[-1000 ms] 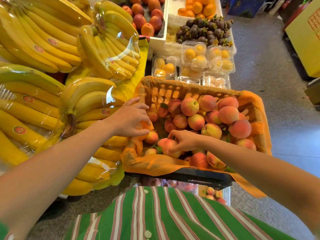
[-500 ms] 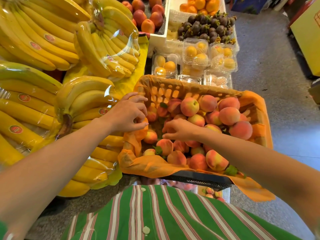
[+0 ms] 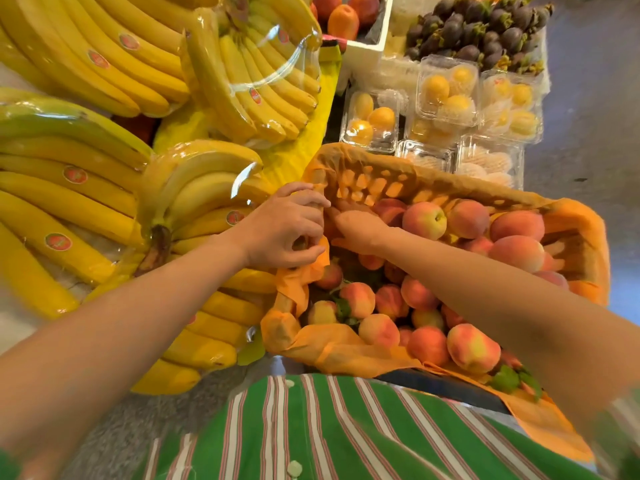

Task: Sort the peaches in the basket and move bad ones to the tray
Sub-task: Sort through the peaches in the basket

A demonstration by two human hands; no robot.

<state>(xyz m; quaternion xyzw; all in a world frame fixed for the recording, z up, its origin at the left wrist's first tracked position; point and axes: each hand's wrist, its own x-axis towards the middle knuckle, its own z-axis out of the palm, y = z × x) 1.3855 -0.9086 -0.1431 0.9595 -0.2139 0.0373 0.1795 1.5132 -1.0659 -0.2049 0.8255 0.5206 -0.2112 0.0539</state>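
A basket (image 3: 363, 168) lined with orange paper holds several pink-yellow peaches (image 3: 424, 221), some with green leaves. My left hand (image 3: 287, 230) grips the basket's left rim, its fingers curled round the edge and the liner. My right hand (image 3: 358, 225) reaches palm down into the far left corner, just beside the left hand. Its fingertips are hidden among the peaches and the liner, so I cannot see whether it holds one. No tray is in view.
Wrapped bunches of bananas (image 3: 86, 188) crowd the stand left of the basket. Clear boxes of yellow fruit (image 3: 443, 91) and a heap of mangosteens (image 3: 478, 29) lie behind it. Grey floor (image 3: 588, 150) runs along the right. My green striped shirt (image 3: 311, 427) fills the bottom.
My right hand left the near peaches and moved up to the basket's far left corner. My left hand shifted its hold on the rim. The camera has come closer.
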